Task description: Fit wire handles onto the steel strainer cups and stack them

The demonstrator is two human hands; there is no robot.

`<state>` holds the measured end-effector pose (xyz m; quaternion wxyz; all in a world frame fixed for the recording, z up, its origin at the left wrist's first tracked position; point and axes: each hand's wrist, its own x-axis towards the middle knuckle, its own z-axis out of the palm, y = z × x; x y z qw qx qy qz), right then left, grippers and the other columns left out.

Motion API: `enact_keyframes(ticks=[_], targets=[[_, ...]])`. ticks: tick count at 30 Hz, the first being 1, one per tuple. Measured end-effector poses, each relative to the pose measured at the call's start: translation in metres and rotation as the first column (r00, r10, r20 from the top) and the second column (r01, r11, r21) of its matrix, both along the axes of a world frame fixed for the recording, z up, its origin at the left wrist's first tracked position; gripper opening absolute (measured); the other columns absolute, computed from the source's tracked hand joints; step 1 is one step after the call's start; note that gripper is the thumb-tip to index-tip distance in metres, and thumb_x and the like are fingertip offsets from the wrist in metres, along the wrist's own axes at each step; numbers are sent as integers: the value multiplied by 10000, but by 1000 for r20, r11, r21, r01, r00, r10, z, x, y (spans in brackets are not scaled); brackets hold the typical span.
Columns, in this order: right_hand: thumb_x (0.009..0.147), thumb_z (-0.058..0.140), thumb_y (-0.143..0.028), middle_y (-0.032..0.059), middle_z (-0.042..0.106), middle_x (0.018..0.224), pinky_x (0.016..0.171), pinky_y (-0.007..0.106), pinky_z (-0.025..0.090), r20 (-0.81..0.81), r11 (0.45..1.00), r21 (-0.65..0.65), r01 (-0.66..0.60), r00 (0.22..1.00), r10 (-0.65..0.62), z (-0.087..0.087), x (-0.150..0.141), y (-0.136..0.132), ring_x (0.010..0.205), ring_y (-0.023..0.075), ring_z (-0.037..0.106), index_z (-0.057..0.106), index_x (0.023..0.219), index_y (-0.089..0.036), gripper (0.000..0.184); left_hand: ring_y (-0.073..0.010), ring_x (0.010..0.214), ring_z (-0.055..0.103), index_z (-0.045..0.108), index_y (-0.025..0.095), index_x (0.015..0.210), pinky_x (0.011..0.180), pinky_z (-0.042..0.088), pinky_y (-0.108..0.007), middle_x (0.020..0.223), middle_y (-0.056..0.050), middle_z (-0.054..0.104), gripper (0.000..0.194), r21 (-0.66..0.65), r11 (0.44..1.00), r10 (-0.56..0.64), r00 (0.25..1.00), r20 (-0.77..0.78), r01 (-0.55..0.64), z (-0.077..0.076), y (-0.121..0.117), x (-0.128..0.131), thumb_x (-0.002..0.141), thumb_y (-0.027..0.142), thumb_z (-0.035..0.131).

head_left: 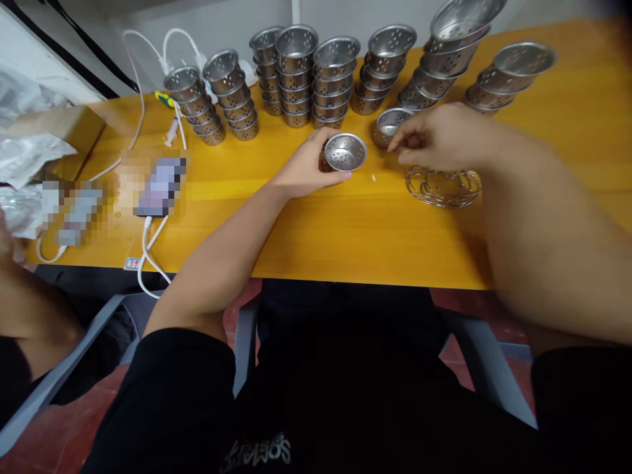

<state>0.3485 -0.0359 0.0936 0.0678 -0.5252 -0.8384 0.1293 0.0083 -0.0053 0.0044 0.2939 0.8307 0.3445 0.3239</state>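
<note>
My left hand (309,168) is wrapped round a small perforated metal cup (344,151), held just above the yellow table (345,230). My right hand (434,138) hovers to the right of it with fingers pinched together; what they hold, if anything, is too small to make out. A second loose perforated cup (389,124) stands right behind the right hand's fingertips. A pile of thin wire rings (443,186) lies on the table under my right wrist.
Several stacks of perforated metal cups (296,76) line the table's back edge, the right ones leaning. White cables (148,257), blurred-out devices and a cardboard box (74,131) sit at the left. Another person's arm (29,309) shows at the far left.
</note>
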Motion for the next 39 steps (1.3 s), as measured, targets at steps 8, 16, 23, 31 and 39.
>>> enact_keyframes(ticks=[8, 16, 23, 31, 39], targets=[[1122, 817, -343, 97, 880, 1049, 912, 459, 616, -182, 999, -5, -43, 982, 41, -8, -4, -3, 914, 294, 783, 860, 1155, -250, 107, -433, 1696, 742, 601, 252, 1677, 1514, 564, -641, 1764, -191, 743, 796, -24, 999, 27, 998, 54, -26, 1, -1, 2, 1025, 505, 980], [1202, 687, -318, 121, 903, 1081, 938, 448, 629, -177, 997, -30, -75, 982, 69, -7, -15, -7, 912, 288, 765, 849, 1266, -226, 197, -441, 1675, 750, 599, 284, 1726, 1524, 553, -707, 1718, -192, 769, 900, -110, 987, 125, 991, 53, -119, 28, -22, 12, 996, 595, 1024], [1201, 728, -304, 219, 896, 1210, 960, 489, 672, -469, 973, 107, 204, 873, -132, -14, -29, -13, 1023, 330, 848, 842, 1228, -198, 158, -429, 1596, 782, 671, 315, 1639, 1463, 624, -690, 1692, -173, 781, 847, -139, 984, 122, 990, 71, -111, 27, -20, 10, 960, 644, 1054], [1218, 737, -393, 161, 868, 1100, 940, 496, 707, -512, 917, 221, 333, 840, -181, -8, -59, -33, 988, 341, 859, 829, 1176, -251, 174, -443, 1626, 761, 577, 265, 1755, 1452, 589, -714, 1663, -189, 746, 828, -93, 993, 75, 997, 7, -74, 23, -25, 15, 1077, 578, 935], [1247, 650, -533, 159, 886, 1218, 1156, 520, 715, -398, 916, 146, 374, 870, -292, -8, -67, -34, 1141, 382, 849, 816, 1249, -326, 265, -441, 1591, 771, 653, 263, 1668, 1446, 587, -711, 1595, -152, 759, 805, -149, 988, 56, 997, 54, -47, 22, -26, 16, 1027, 590, 1012]])
